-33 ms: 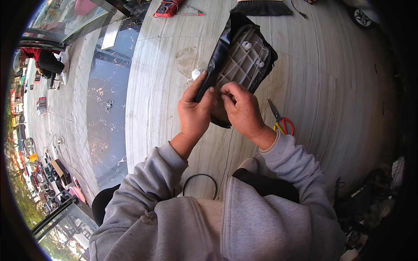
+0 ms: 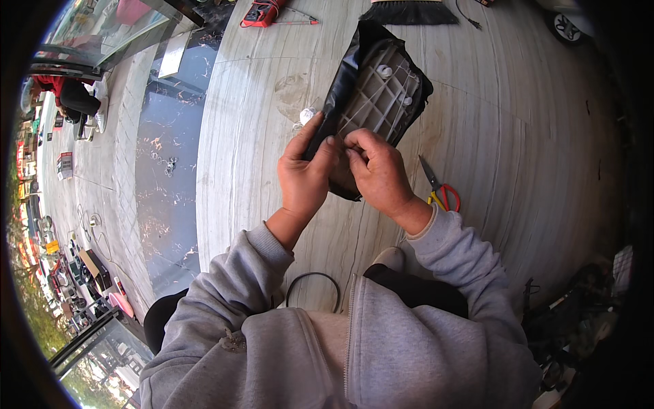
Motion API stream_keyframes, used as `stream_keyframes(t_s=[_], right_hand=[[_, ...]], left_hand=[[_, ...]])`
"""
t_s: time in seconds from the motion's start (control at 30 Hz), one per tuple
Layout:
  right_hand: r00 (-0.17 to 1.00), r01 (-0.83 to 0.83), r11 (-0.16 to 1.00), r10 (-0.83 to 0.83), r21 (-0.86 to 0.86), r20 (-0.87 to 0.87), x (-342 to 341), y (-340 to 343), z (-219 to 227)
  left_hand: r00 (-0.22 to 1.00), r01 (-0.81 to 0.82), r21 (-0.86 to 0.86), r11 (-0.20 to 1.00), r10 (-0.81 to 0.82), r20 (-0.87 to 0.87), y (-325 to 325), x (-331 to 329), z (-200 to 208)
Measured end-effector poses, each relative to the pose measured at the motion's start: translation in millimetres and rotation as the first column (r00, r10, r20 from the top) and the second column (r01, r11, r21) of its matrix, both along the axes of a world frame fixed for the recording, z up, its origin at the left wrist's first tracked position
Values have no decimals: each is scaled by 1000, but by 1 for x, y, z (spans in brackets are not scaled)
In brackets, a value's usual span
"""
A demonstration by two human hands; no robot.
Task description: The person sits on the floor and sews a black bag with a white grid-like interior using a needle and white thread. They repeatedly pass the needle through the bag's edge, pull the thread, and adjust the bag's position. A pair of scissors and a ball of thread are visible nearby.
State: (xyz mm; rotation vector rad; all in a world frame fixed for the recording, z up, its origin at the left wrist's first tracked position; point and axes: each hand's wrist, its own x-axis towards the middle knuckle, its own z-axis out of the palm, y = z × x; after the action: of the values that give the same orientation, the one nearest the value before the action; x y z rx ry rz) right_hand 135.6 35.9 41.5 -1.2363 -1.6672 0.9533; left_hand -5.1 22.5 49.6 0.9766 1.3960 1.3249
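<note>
A seat-like pad (image 2: 371, 95) is held underside up in front of me, its grey ribbed plastic base wrapped round the edge by a shiny black cover (image 2: 346, 71). White strands (image 2: 407, 83) cross the ribs. My left hand (image 2: 305, 183) grips the cover along the pad's left edge, thumb on top. Close beside it, my right hand (image 2: 383, 172) pinches at the near part of the base; whatever lies between its fingertips is too small to make out. A ball of white thread (image 2: 307, 116) sits just beyond my left fingers. Scissors (image 2: 441, 194) with red and yellow handles lie right of my right wrist.
Farther off on the pale streaked floor are a red meter (image 2: 261, 13) with leads and a black-bristled brush (image 2: 412, 12). A black cable loop (image 2: 313, 275) lies near my feet. At left, a person (image 2: 78, 99) sits past a glass door; dark clutter (image 2: 579, 320) fills the lower right.
The pad's far end has shifted very slightly to the left. Both hands keep the same hold.
</note>
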Motion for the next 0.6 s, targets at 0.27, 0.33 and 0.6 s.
stream_keyframes(t_s=[0.27,0.33,0.6], right_hand=[[992,-75,974,50,-212,-120,4,15,2],[981,-101,949,44,-300,-190,3,20,-1],[992,-76,943,39,-324,-119,1,28,8]], left_hand=[[1000,3,-44,999,-4,-7,11,-2,8],[1000,-7,-20,1000,7,-14,14,-1,10],[999,-11,-35,999,12,30,23,-1,17]])
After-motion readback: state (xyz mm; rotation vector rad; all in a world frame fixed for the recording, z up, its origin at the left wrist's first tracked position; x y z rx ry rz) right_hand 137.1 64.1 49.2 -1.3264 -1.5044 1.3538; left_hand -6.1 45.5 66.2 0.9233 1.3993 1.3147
